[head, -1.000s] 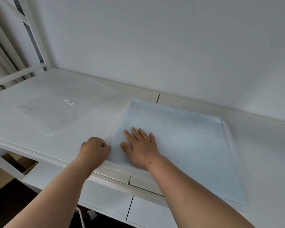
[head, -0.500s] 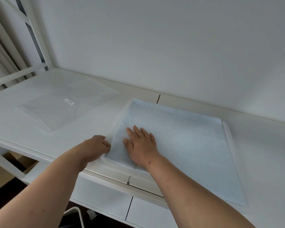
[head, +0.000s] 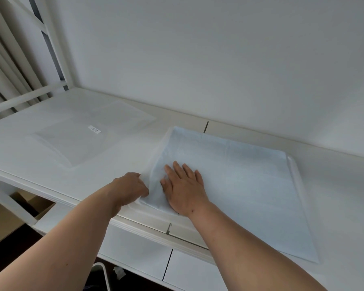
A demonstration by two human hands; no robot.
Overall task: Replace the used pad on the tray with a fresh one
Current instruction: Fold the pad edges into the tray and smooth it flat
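Two hands: left [head: 132,189] pinches the pad's [head: 240,181] edge, right [head: 184,189] presses flat, hiding the tray [head: 295,164].

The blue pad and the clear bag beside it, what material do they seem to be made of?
The blue pad looks like thin, matte non-woven paper or tissue: it creases softly where the left hand pinches its edge. The clear bag seems to be glossy, thin plastic film: the white tabletop shows through it.

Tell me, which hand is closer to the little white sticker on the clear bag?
Left. The left hand grips the blue pad's edge, just below-right of the sticker; the right hand lies flat on the pad, farther right.
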